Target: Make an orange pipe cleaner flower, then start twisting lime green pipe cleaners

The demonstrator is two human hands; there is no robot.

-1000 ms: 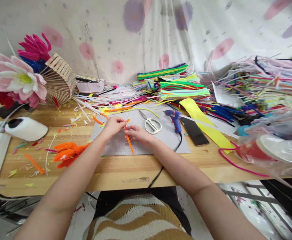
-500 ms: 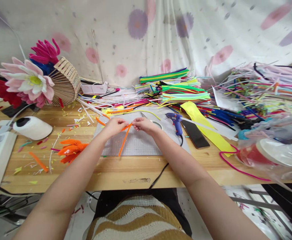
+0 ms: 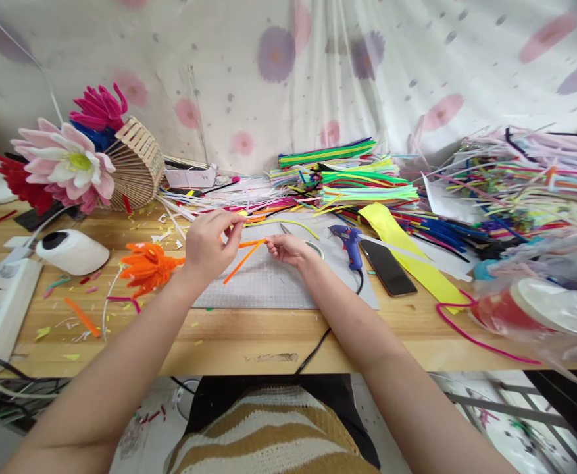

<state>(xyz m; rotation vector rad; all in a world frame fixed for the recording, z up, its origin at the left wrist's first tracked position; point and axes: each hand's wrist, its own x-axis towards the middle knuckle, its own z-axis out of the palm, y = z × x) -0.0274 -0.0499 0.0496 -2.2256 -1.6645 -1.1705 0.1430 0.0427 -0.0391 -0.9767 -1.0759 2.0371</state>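
My right hand is closed, pinching a bent orange pipe cleaner at its fold. One leg of it slants down to the left above the grey cutting mat. The other leg runs left to my left hand, whose curled fingers are closed round it; a bit of orange shows between them. Left of my left wrist lies an orange pipe-cleaner flower, its stem partly hidden behind the wrist. A roll of tape is partly covered by my right wrist.
A blue glue gun and a black phone lie to the right. Behind are bundles of pipe cleaners. At left stand finished flowers, a white thread cone and a power strip. Scraps litter the wood.
My left hand has risen and turned, moving left from my right hand, so more orange pipe cleaner shows between them. The orange flower is less covered by my arm. The view has shifted slightly.
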